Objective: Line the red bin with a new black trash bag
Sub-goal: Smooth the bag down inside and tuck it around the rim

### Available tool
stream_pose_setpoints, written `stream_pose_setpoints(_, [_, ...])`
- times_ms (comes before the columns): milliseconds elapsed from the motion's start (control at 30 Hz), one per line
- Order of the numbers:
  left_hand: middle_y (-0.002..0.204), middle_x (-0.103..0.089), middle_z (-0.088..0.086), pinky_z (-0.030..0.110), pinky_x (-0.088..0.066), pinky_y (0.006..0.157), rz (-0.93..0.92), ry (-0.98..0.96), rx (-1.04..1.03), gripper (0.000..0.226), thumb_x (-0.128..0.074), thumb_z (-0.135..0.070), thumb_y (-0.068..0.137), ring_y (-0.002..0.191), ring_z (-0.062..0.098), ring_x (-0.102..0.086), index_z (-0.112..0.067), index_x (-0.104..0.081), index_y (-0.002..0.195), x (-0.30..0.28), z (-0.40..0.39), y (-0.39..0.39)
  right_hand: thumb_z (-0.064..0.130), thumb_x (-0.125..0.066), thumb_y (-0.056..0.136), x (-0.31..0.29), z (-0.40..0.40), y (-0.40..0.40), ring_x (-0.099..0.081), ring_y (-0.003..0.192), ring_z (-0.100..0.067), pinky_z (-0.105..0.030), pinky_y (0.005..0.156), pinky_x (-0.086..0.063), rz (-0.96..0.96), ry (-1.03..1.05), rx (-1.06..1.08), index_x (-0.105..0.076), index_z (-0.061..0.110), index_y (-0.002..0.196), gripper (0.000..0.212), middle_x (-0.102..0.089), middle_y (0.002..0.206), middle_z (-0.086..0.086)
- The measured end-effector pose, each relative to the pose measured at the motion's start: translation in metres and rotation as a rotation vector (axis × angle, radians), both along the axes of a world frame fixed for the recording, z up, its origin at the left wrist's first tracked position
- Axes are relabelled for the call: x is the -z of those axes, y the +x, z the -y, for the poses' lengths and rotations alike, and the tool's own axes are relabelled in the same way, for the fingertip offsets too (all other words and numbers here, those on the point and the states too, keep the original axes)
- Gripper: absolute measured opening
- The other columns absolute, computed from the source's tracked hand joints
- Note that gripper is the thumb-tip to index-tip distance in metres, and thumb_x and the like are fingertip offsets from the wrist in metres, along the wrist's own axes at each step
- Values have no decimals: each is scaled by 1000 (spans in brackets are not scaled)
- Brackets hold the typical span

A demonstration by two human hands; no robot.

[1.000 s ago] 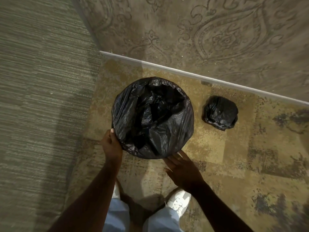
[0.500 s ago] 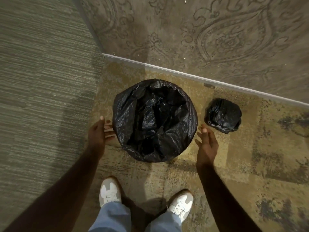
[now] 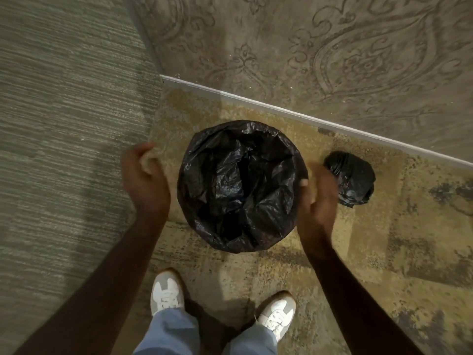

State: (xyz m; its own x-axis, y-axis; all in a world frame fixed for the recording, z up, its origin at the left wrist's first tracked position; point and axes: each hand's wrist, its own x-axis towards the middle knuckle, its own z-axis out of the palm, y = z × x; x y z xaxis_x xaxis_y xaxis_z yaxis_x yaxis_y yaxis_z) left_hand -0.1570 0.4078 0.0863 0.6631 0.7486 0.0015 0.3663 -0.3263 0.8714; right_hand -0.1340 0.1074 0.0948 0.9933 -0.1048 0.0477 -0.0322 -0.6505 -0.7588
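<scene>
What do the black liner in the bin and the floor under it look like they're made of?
Black liner: thin plastic film by the look, glossy, with sharp crinkles catching the light. Floor: seems to be low-pile carpet, matte and speckled tan with worn dark patches. The bin itself is hidden under the liner, so its material can't be judged.

Both arms extended forward and down, forearms bare. Left hand (image 3: 144,179) held palm inward, fingers (image 3: 139,152) curled, motion-blurred, empty. Right hand (image 3: 318,194) held palm inward opposite left, fingers loosely bent, blurred, gripping nothing visible.
</scene>
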Motion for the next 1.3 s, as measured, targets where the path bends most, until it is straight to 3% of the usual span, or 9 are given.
stream_pose_setpoints(133, [107, -73, -1, 29, -49, 96, 59, 230, 996, 34, -52, -5, 87, 104, 17, -66, -18, -74, 109, -10, 59, 20, 28, -42, 100, 13, -65, -2, -51, 137, -25, -47, 125, -24, -148, -652, -903, -61, 19, 139, 44, -63, 139, -7])
stream_pose_setpoints(233, [148, -56, 9, 38, -26, 122, -445, 565, 1414, 49, -49, -19, 99, 142, 29, -46, -16, -50, 148, 27, 96, 35, 34, -32, 107, 41, -87, 8, -15, 158, -34, -47, 129, 2, -609, -952, -1039, -21, 9, 162, 62, -21, 169, -18])
stream_pose_setpoints(367, [171, -15, 13, 48, 2, 129, -874, 1142, 1638, 59, -29, -28, 109, 159, 32, -8, -6, -13, 162, 71, 84, 40, 42, -33, 106, 77, -75, 26, 7, 159, -36, -55, 127, 2, -803, -1156, -1113, -24, 25, 162, 59, 2, 173, -12])
stream_pose_setpoints(500, [168, -19, 21, 50, -6, 128, -1119, 997, 1627, 52, -29, -20, 109, 157, 38, -15, -2, -25, 158, 83, 56, 28, 61, -33, 103, 96, -51, 28, -1, 159, -36, -53, 127, 0, -916, -1161, -1125, -17, 31, 164, 70, -1, 173, -12])
stream_pose_setpoints(700, [157, -46, 13, 53, -4, 129, -1122, 923, 1493, 53, -44, -33, 102, 151, 34, -32, -16, -44, 152, 73, 56, 32, 53, -49, 100, 96, -55, 34, -37, 148, -31, -46, 122, -23, -913, -1014, -1028, -48, 23, 148, 57, -41, 160, -9])
stream_pose_setpoints(867, [120, -72, 8, 39, -52, 92, -661, 618, 1282, 33, -50, -35, 97, 113, 33, -66, -23, -66, 124, 42, 60, 48, 29, -49, 100, 62, -66, 32, -65, 114, -34, -39, 91, -51, -679, -607, -792, -67, 16, 113, 25, -69, 120, -10])
stream_pose_setpoints(1033, [120, -69, 8, 44, -47, 90, 104, 702, 904, 23, -60, -18, 94, 107, 29, -61, -15, -72, 113, 11, 28, 46, 13, -48, 94, 26, -72, 22, -65, 96, -27, -36, 82, -53, -129, -373, -622, -73, 16, 102, 27, -72, 101, -3])
stream_pose_setpoints(1167, [125, -61, 9, 45, -46, 93, -234, 644, 559, 36, -58, -40, 99, 113, 29, -58, -17, -61, 127, 13, 7, 48, 7, -51, 96, 19, -76, 35, -64, 99, -20, -32, 84, -52, -66, -208, -537, -75, 16, 108, 29, -73, 102, 1])
stream_pose_setpoints(1300, [87, -70, 6, 40, -52, 65, -315, 289, 437, 30, -55, -37, 100, 75, 25, -64, -13, -70, 94, 27, -6, 66, 2, -51, 97, 29, -80, 41, -64, 99, -23, -40, 84, -55, -157, -195, -659, -77, 12, 112, 31, -73, 104, -3])
